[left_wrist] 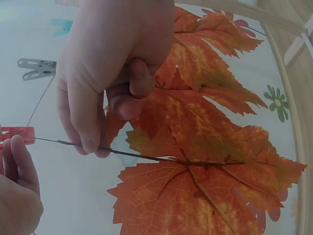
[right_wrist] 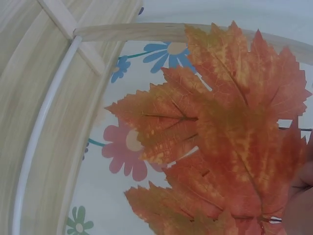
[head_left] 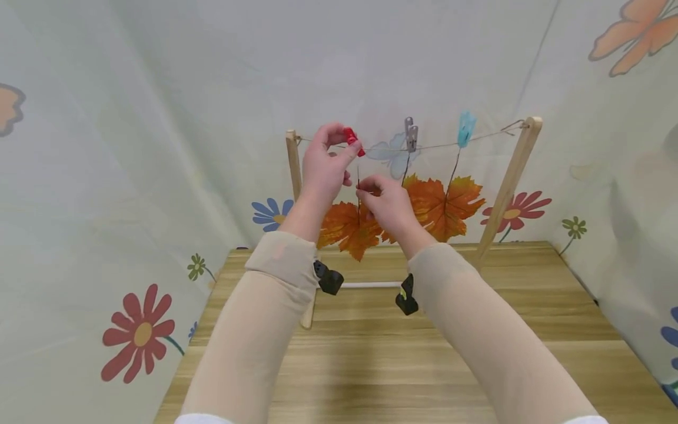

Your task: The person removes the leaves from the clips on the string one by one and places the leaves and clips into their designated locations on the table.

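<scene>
Setting: a staged recording booth, not a lived-in room. Indicators:

- Pale fabric sheeting (head_left: 159, 118) printed with large flowers encloses the space on 3 sides, hanging in loose folds down to desk level
- A light wooden desk (head_left: 371, 365) fills the enclosed floor area, edge to edge with the sheeting
- A small wooden rack (head_left: 508, 182) stands on the desk, with a string (head_left: 434, 145) run between its 2 posts
- 3 pegs sit along the string, with artificial autumn leaves (head_left: 445, 206) hanging below it
</scene>
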A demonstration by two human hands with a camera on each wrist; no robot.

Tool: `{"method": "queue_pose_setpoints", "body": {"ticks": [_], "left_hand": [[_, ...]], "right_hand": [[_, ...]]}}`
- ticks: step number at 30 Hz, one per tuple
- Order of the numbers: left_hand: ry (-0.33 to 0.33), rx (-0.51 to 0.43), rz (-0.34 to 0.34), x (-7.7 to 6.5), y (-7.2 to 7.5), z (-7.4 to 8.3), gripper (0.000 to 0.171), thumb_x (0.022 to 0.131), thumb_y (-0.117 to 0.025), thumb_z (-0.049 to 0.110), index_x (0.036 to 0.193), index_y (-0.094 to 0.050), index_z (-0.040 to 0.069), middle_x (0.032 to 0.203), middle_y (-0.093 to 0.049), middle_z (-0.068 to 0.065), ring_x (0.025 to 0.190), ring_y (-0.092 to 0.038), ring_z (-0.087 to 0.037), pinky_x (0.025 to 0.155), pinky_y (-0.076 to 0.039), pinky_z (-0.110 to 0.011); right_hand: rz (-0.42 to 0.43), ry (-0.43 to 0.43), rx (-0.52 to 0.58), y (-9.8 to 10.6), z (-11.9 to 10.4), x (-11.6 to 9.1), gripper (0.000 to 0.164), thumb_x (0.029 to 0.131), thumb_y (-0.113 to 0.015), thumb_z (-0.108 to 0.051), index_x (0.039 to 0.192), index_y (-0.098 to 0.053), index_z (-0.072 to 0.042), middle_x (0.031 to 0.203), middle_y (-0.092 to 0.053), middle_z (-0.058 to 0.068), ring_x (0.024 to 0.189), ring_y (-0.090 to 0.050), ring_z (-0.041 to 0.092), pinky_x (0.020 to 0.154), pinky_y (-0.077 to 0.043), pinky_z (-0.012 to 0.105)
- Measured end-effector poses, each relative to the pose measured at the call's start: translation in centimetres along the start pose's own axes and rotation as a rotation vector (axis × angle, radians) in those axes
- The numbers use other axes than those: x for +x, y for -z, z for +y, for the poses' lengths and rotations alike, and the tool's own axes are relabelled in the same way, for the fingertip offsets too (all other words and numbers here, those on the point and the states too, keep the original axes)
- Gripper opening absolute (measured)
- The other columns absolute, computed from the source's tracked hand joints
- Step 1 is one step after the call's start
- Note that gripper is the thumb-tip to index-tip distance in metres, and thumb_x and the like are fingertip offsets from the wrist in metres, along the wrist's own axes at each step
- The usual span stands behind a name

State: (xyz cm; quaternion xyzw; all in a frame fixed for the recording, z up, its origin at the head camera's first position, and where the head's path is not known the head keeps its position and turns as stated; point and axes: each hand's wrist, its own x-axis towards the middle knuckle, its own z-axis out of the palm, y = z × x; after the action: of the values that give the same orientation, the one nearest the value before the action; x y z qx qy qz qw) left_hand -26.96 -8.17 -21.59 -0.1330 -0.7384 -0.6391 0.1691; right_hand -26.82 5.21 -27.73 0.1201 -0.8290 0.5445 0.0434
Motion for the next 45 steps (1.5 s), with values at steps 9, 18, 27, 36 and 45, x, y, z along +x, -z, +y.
{"method": "queue_pose_setpoints", "body": {"ticks": [9,18,27,36,45], "left_hand": [[0.004,-0.085,-0.012,-1.9,0.2,1.6,0.034,0.090,-0.063,0.015,0.122,-0.050,0.012,0.111,-0.058,-0.004,0.049,-0.043,-0.018,0.051,-0.048,-0.022],[-0.045,-0.194,0.013,-1.8,0.1,1.9,0.030,0.090,-0.062,0.012,0.117,-0.050,0.012,0.113,-0.058,-0.005,0.047,-0.042,-0.018,0.049,-0.047,-0.022],[-0.041,-0.132,0.025,-1.5,0.1,2.0,0.031,0.090,-0.061,0.015,0.119,-0.049,0.014,0.116,-0.059,-0.003,0.047,-0.043,-0.018,0.051,-0.048,-0.022],[-0.035,-0.111,0.037,-1.1,0.1,1.7,0.032,0.090,-0.062,0.014,0.120,-0.050,0.012,0.114,-0.060,-0.005,0.045,-0.042,-0.018,0.049,-0.047,-0.022],[-0.045,-0.044,0.012,0.1,0.2,0.1,0.028,0.090,-0.063,0.019,0.116,-0.052,0.016,0.111,-0.061,-0.002,0.044,-0.040,-0.019,0.045,-0.045,-0.024]], "right_hand": [[-0.002,0.036,-0.001,0.0,0.1,-0.7,0.021,0.093,-0.060,-0.024,0.111,-0.063,-0.014,0.101,-0.063,0.004,0.072,-0.059,0.027,0.067,-0.053,0.032],[0.005,0.037,-0.027,0.0,0.2,-0.9,0.020,0.093,-0.060,-0.024,0.110,-0.064,-0.013,0.099,-0.063,0.002,0.073,-0.059,0.033,0.066,-0.053,0.036],[0.009,0.032,-0.010,0.0,0.6,-1.0,0.020,0.093,-0.060,-0.022,0.110,-0.064,-0.013,0.099,-0.063,0.007,0.064,-0.057,0.025,0.063,-0.054,0.035],[0.016,0.031,-0.017,-0.1,0.8,-1.1,0.019,0.093,-0.060,-0.023,0.108,-0.064,-0.014,0.094,-0.063,0.002,0.062,-0.056,0.026,0.061,-0.052,0.036],[0.009,0.021,-0.031,-0.2,1.2,-1.3,0.017,0.093,-0.060,-0.024,0.107,-0.064,-0.015,0.093,-0.063,0.001,0.064,-0.056,0.026,0.063,-0.052,0.038]]}}
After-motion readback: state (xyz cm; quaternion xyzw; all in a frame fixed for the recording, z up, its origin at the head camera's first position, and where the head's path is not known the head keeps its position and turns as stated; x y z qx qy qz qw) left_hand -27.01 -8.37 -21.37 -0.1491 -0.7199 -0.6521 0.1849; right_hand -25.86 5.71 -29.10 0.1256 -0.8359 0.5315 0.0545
